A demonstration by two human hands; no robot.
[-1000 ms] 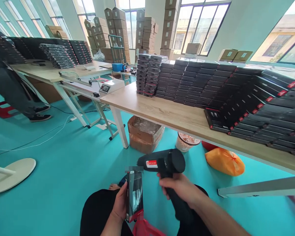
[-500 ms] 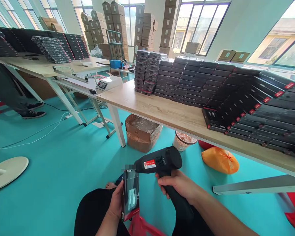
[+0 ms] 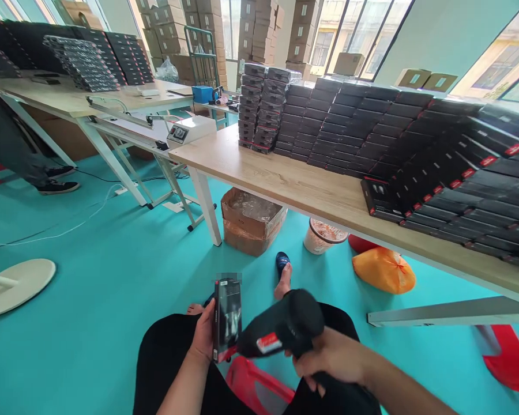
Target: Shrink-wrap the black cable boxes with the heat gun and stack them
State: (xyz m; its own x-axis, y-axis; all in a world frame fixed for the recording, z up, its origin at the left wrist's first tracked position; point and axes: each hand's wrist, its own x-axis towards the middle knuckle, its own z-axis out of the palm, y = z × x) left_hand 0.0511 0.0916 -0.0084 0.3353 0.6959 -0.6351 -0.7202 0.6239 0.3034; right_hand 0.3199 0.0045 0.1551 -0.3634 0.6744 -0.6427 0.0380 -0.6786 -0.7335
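Note:
My left hand grips a slim black box by its left side, holding it upright above my lap. The box has a glossy, film-like front and a red strip along its bottom edge. In my right hand is a black heat gun with a red and white label, its fingers wrapped round the handle. The heat gun's nozzle points left at the lower right edge of the box; whether they touch I cannot tell. The gun is slightly blurred.
A wooden table ahead bears stacks of black boxes. Beneath it stand a carton of plastic film, a waste bin and an orange bag. A sealing machine sits left. A person's legs show far left.
The heat gun has moved down from the top of the box to its lower right edge. The box is slightly higher in view, still in my left hand. A slippered foot now shows.

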